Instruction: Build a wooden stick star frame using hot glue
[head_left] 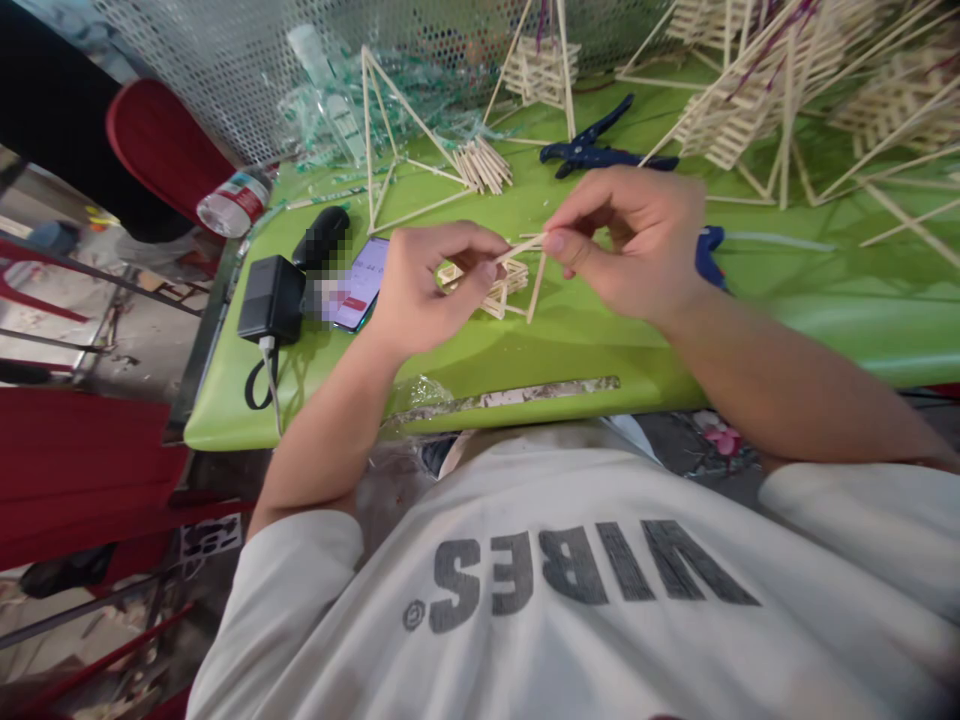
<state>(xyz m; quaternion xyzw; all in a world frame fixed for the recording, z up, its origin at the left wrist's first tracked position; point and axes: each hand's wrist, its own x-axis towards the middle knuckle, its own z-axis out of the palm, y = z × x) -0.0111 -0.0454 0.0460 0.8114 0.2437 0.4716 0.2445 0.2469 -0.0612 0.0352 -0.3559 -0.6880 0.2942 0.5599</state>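
Between my two hands a short pale wooden stick (523,246) is held slantwise. The fingertips of my left hand (442,285) pinch its left end, and the thumb and index finger of my right hand (630,240) pinch its right end. Just below and behind the stick, a small frame of stacked sticks (504,290) lies on the green table (585,360), partly hidden by my left hand. A bundle of short sticks (484,165) lies beyond my hands, beside a triangular stick frame (367,140).
Dark blue cutters (589,145) lie behind my right hand, and a blue glue gun (709,258) is beside it. To the left are a phone (364,285), a black box (270,300) with a cable, and a bottle (234,203). More stick structures (731,110) stand at the back right.
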